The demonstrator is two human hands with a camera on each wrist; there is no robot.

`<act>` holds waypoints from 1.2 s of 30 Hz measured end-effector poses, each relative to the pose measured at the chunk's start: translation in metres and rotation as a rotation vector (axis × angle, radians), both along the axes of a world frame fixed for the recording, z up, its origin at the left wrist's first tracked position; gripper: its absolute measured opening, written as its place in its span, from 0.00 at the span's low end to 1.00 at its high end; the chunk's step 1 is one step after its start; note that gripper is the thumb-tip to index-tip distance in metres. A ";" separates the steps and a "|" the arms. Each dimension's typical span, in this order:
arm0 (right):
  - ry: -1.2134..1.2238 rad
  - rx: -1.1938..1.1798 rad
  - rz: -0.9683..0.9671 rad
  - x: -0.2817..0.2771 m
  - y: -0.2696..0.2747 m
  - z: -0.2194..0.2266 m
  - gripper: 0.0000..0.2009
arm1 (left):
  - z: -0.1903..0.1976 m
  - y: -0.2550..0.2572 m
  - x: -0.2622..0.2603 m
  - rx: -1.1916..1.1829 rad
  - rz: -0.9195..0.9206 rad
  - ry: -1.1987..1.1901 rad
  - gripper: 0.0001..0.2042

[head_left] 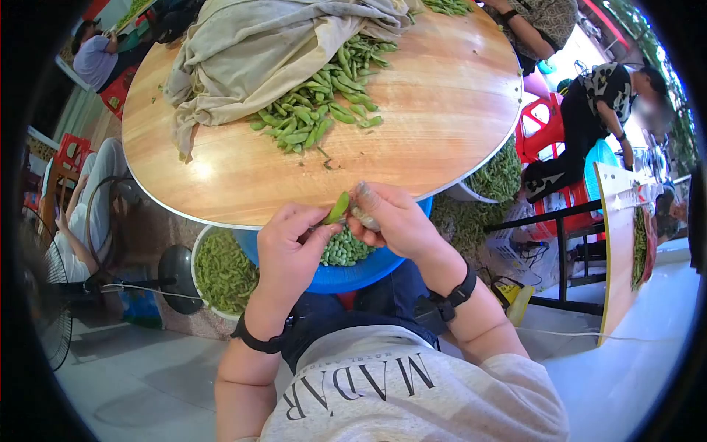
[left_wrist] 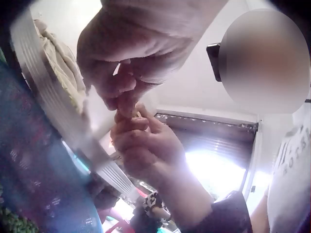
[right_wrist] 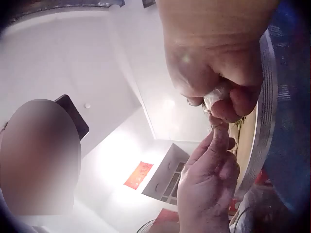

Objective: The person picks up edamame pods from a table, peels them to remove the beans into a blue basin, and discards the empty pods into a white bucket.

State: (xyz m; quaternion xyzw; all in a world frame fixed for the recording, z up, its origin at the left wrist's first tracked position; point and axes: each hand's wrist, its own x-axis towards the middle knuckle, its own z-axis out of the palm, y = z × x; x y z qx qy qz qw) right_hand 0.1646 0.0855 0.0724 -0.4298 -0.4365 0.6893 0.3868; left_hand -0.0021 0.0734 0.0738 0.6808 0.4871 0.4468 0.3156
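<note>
A green soybean pod (head_left: 338, 208) stands up between the two hands, just off the near table edge. My left hand (head_left: 286, 247) pinches its lower end between thumb and fingers. Close against its other side, my right hand (head_left: 398, 222) has curled fingers, with pale wrapping on the thumb and a finger. Both wrist views show the fingertips of the left hand (right_wrist: 209, 179) and right hand (left_wrist: 150, 145) meeting; the pod is mostly hidden there. Below them, a blue basin (head_left: 353, 276) contains shelled green beans (head_left: 345, 249).
The round wooden table (head_left: 427, 110) bears a heap of pods (head_left: 302, 121) partly under a beige cloth (head_left: 250, 55). Tubs of pods (head_left: 224, 269) stand at either side of the basin. A fan (head_left: 55, 295) is at left; people sit around, with red chairs (head_left: 541, 125) at right.
</note>
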 end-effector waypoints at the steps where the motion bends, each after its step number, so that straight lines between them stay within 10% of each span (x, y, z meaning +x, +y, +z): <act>1: -0.017 0.022 0.007 -0.003 -0.002 0.001 0.20 | 0.000 -0.004 0.001 0.017 0.016 0.032 0.10; 18: -0.126 0.168 0.011 -0.020 -0.016 -0.003 0.14 | -0.011 -0.025 -0.005 0.070 0.044 -0.072 0.08; 24: -0.167 0.209 -0.008 -0.025 -0.019 -0.015 0.11 | -0.025 -0.027 -0.005 -0.688 0.022 -0.834 0.06; 36: -0.289 0.428 0.064 -0.018 -0.048 -0.045 0.08 | -0.055 -0.037 -0.022 -1.106 -0.098 -1.067 0.06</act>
